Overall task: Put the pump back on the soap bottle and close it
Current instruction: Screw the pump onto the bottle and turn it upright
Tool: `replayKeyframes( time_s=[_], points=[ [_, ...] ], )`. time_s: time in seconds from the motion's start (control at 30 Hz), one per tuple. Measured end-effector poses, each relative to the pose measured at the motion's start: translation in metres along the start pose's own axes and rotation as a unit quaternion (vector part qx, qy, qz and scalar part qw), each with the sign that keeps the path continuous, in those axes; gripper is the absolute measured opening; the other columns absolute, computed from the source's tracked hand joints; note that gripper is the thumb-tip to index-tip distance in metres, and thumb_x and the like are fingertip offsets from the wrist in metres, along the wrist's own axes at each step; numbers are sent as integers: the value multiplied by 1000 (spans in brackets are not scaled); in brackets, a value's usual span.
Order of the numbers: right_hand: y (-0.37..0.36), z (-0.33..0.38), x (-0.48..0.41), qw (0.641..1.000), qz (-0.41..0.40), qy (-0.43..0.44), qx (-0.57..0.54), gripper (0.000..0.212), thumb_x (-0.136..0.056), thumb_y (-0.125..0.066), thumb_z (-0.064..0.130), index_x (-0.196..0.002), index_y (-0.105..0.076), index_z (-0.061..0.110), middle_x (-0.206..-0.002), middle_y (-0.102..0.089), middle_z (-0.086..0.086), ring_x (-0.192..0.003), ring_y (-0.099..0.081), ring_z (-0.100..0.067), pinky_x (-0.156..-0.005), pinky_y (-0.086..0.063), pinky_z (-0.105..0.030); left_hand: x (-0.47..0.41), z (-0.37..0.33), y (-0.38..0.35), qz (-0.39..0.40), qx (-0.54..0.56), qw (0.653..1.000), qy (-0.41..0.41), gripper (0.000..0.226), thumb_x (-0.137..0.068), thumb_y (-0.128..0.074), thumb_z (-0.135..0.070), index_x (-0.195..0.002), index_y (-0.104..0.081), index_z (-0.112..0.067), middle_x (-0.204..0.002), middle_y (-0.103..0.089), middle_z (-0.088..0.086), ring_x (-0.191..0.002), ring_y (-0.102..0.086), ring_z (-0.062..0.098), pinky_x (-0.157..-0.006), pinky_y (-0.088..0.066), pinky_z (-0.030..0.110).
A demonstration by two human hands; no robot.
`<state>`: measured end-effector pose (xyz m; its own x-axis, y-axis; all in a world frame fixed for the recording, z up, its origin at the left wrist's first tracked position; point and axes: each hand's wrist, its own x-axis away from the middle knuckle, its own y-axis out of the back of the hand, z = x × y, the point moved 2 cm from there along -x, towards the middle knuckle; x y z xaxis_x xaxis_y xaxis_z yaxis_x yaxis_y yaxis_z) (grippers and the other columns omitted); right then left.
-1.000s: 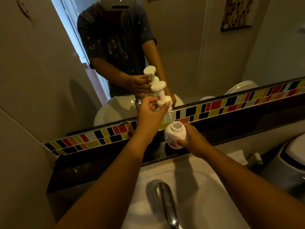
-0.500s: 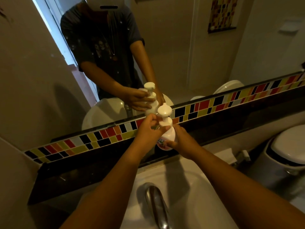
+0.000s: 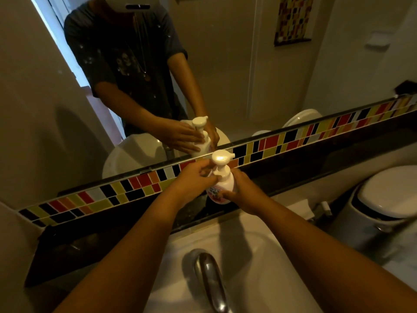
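A white soap bottle [image 3: 222, 188] with a pink and red label stands on the dark ledge behind the sink. Its white pump [image 3: 222, 158] sits in the bottle's neck, nozzle pointing right. My left hand [image 3: 195, 179] grips the pump's collar at the neck, fingers curled around it. My right hand [image 3: 244, 193] wraps the bottle's body from the right, thumb on the label. Both hands and the bottle appear again in the mirror above.
A white sink [image 3: 259, 256] with a chrome faucet [image 3: 209, 279] lies below my arms. A coloured tile strip [image 3: 316, 132] runs under the mirror. A white-lidded bin [image 3: 388, 195] stands at the right. The dark ledge [image 3: 304, 163] stretches to both sides.
A second ago my left hand held the pump above the open bottle. The pump has since gone down into the neck, and my left hand has shifted down to its collar.
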<state>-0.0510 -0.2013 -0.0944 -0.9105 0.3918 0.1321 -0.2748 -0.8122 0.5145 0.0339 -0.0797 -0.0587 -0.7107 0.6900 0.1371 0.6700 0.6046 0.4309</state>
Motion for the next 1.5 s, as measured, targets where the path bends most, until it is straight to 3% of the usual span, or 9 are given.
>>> replayKeyframes(
  time_s=[0.33,0.6,0.73,0.93,1.1,1.23,1.3,1.43,1.5],
  points=[
    [-1,-1,8,1000,-2,3,2,63,-81,-69,21,-137,-39,20,-144,-44,-11,-130,-47,-32,-103,-44,-48,-1,-4,-21,-86,-21,996,17,67,-79,-76,-23,-138,-44,-17,-142,-52,10,-133,-47,34,-106,-44,55],
    [6,-9,-4,999,38,24,9,66,-79,-71,19,-137,-39,19,-144,-46,-9,-132,-46,-31,-106,-43,-50,13,9,-16,-140,41,989,6,41,-86,-69,-16,-126,-60,-17,-130,-64,6,-122,-61,24,-101,-51,45],
    [9,-14,-5,998,48,38,3,66,-79,-71,24,-137,-39,20,-144,-44,-10,-131,-47,-31,-106,-42,-53,18,11,-29,-167,54,985,4,49,-83,-73,-17,-130,-59,-18,-132,-63,2,-122,-59,19,-90,-52,30],
    [11,-15,-7,996,66,53,11,67,-80,-71,29,-139,-38,22,-146,-44,-8,-131,-47,-29,-106,-43,-50,4,-1,-49,-183,11,982,37,62,-80,-76,-26,-135,-53,-15,-138,-58,11,-128,-53,31,-105,-45,54],
    [11,-17,-10,995,73,60,11,66,-80,-71,26,-138,-39,23,-146,-43,-8,-131,-47,-30,-106,-43,-51,-7,-9,-49,-223,3,974,31,73,-76,-80,-21,-139,-45,-11,-141,-52,14,-133,-48,33,-107,-43,55],
    [12,-19,-10,994,80,70,5,67,-80,-70,27,-139,-38,21,-145,-44,-9,-130,-48,-30,-106,-44,-51,0,-2,-44,-216,23,976,18,64,-76,-80,-17,-134,-52,-16,-138,-56,11,-128,-53,31,-104,-46,55],
    [12,-20,-10,994,79,70,1,68,-79,-71,28,-138,-38,21,-145,-44,-9,-129,-49,-30,-105,-44,-52,5,4,-39,-208,54,977,11,57,-76,-79,-14,-128,-56,-19,-137,-58,8,-126,-56,30,-100,-50,51],
    [11,-21,-12,994,80,72,3,69,-79,-72,26,-139,-37,20,-145,-44,-9,-129,-48,-30,-106,-44,-52,15,14,-27,-199,78,977,13,41,-83,-72,-10,-122,-60,-13,-126,-66,8,-116,-64,27,-86,-56,29],
    [11,-22,-14,994,80,75,5,69,-79,-72,27,-139,-37,21,-145,-44,-9,-129,-48,-30,-106,-44,-52,18,15,-27,-187,65,980,15,42,-84,-71,-12,-124,-61,-12,-127,-66,8,-118,-64,25,-88,-56,30]
  ],
)
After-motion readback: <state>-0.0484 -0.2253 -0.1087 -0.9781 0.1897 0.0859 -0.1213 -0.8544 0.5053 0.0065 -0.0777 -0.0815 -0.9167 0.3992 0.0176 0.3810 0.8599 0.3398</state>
